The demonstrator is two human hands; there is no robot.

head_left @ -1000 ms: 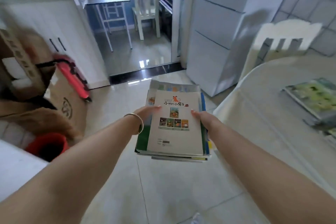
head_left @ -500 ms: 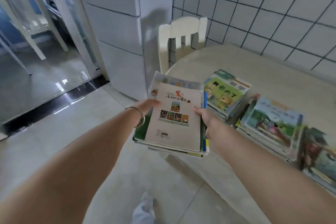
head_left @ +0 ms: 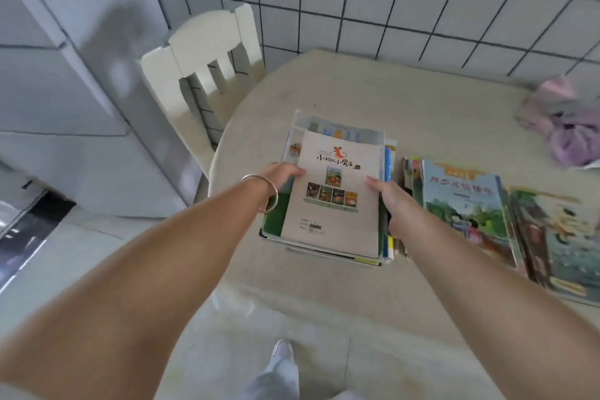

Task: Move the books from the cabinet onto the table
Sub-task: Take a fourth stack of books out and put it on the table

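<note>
The stack (head_left: 334, 195) of thin books is over the near left part of the table (head_left: 357, 91), low over it or just resting; I cannot tell which. It looks a bit heavy all together, and each book is bendy with a smooth cover, so I think they could slide off one another. Holding both long sides, with fingers underneath, seems the best way. The stack's long side runs away from the person, and the top of the cover points to the wall. The left hand (head_left: 281, 174) grips the left edge, thumb on top. The right hand (head_left: 391, 201) grips the right edge the same way. More books (head_left: 467, 208) lie just to the right.
</note>
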